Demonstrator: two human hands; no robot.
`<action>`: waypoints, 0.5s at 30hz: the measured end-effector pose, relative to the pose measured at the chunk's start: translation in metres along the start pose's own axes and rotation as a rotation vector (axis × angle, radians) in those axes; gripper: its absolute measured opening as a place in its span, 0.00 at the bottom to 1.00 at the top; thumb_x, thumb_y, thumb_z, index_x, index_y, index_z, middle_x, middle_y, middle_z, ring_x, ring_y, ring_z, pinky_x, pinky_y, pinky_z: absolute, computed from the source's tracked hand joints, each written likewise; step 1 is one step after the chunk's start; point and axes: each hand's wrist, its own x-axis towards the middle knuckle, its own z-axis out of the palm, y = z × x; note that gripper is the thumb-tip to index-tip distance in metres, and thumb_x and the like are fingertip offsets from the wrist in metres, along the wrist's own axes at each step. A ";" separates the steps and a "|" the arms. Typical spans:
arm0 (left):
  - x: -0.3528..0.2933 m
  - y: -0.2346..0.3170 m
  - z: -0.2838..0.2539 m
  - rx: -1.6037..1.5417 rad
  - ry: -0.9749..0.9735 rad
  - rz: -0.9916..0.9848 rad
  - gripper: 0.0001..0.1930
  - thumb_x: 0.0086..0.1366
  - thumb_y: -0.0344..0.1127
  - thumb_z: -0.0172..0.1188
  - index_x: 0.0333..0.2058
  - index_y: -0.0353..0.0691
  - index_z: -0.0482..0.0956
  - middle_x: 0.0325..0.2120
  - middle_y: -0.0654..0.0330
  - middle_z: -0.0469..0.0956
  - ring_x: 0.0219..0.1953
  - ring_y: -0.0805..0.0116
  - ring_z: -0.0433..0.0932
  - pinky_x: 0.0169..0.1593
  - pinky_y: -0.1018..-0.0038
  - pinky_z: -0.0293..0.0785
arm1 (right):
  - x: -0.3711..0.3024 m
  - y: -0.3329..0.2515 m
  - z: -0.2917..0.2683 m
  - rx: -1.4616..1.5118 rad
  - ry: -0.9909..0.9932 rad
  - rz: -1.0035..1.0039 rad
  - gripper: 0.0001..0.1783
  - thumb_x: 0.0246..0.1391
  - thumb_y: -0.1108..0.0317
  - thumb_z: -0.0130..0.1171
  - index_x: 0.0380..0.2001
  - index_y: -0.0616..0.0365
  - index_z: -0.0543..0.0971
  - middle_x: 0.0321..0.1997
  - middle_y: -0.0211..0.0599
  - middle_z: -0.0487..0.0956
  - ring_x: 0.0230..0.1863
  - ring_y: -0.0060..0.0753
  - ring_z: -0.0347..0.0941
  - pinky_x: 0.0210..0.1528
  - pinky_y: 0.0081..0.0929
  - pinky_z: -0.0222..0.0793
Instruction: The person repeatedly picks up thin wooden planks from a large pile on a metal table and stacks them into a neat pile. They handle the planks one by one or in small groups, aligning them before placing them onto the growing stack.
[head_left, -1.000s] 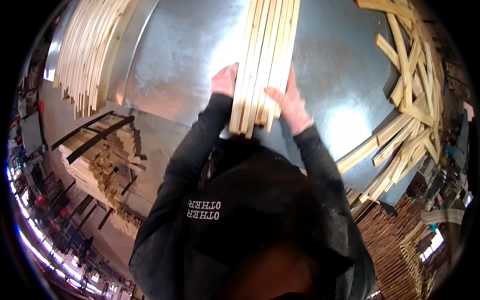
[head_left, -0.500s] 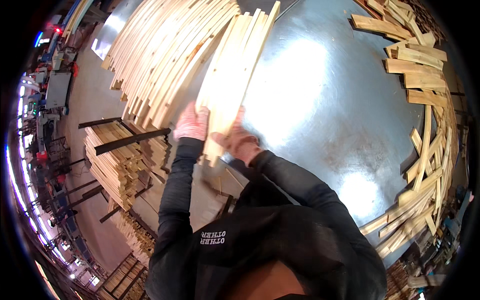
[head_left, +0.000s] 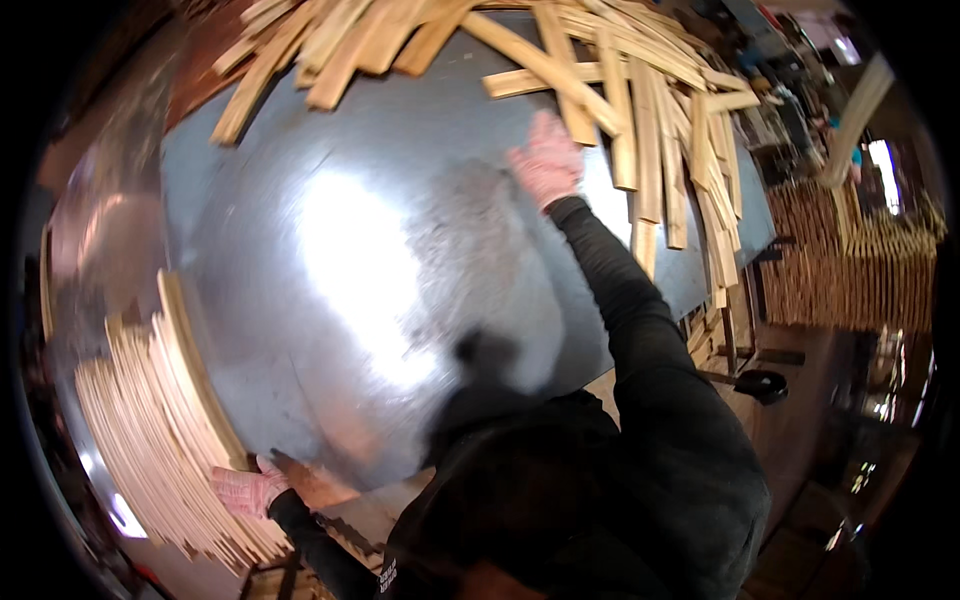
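Note:
My left hand (head_left: pixel 250 487), in a pink work glove, lies at the near ends of a row of pale wooden planks (head_left: pixel 150 430) at the lower left. Its thumb stands apart from the fingers and it grips nothing that I can see. Far to the right, my right hand (head_left: pixel 548 162), gloved alike, is stretched out with fingers apart over the metal table (head_left: pixel 270 230). It is empty, just beside a loose wooden board (head_left: pixel 565 85). I cannot tell if its fingertips touch that board.
Loose boards (head_left: pixel 370 40) lie jumbled along the table's far edge, and more slats (head_left: pixel 648 150) cover its right side. Beyond the right edge stands a tall stack of wood (head_left: pixel 840 275). A dark metal support (head_left: pixel 762 386) sticks out below the table's right corner.
My view has turned to the right. My right hand has left the pale planks and reached out toward the loose boards. My left hand stays by the planks, with its fingers laid on them.

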 end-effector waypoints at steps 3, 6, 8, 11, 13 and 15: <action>-0.051 0.127 -0.022 -0.771 -0.048 0.159 0.42 0.60 0.35 0.64 0.68 0.34 0.50 0.65 0.41 0.59 0.67 0.49 0.59 0.68 0.66 0.56 | 0.062 0.135 -0.009 -0.178 -0.123 0.201 0.54 0.45 0.42 0.65 0.68 0.57 0.53 0.64 0.55 0.65 0.67 0.57 0.59 0.66 0.46 0.56; -0.106 0.263 -0.008 -1.079 -0.500 0.504 0.38 0.61 0.33 0.61 0.66 0.31 0.54 0.60 0.42 0.67 0.60 0.54 0.70 0.62 0.65 0.66 | 0.093 0.193 0.010 -0.100 -0.296 0.160 0.49 0.44 0.44 0.64 0.63 0.60 0.58 0.59 0.55 0.69 0.61 0.53 0.66 0.62 0.47 0.60; -0.170 0.347 -0.019 -1.432 -0.648 0.668 0.36 0.62 0.32 0.59 0.66 0.31 0.54 0.58 0.46 0.70 0.58 0.59 0.71 0.61 0.69 0.66 | 0.096 0.210 0.039 0.191 -0.598 0.151 0.45 0.46 0.45 0.63 0.61 0.62 0.61 0.53 0.57 0.74 0.56 0.53 0.73 0.55 0.46 0.68; -0.252 0.433 -0.047 -2.011 -1.239 0.378 0.32 0.66 0.38 0.59 0.64 0.32 0.58 0.44 0.53 0.72 0.40 0.65 0.72 0.42 0.70 0.72 | 0.061 0.187 -0.008 0.396 -0.853 0.029 0.35 0.56 0.38 0.49 0.52 0.60 0.69 0.43 0.56 0.80 0.46 0.54 0.78 0.49 0.43 0.73; -0.283 0.467 -0.078 -2.004 -1.634 0.126 0.28 0.66 0.48 0.60 0.55 0.33 0.66 0.44 0.51 0.74 0.40 0.59 0.75 0.41 0.66 0.75 | 0.002 0.216 -0.023 0.828 -0.948 -0.677 0.32 0.60 0.37 0.42 0.41 0.54 0.79 0.43 0.47 0.81 0.44 0.53 0.77 0.51 0.42 0.71; -0.308 0.486 -0.077 -2.024 -1.816 0.085 0.24 0.66 0.47 0.60 0.52 0.34 0.70 0.43 0.49 0.78 0.41 0.52 0.79 0.44 0.59 0.79 | 0.003 0.219 -0.024 0.620 -1.190 -0.366 0.30 0.60 0.39 0.45 0.48 0.53 0.77 0.53 0.50 0.76 0.53 0.50 0.74 0.58 0.38 0.68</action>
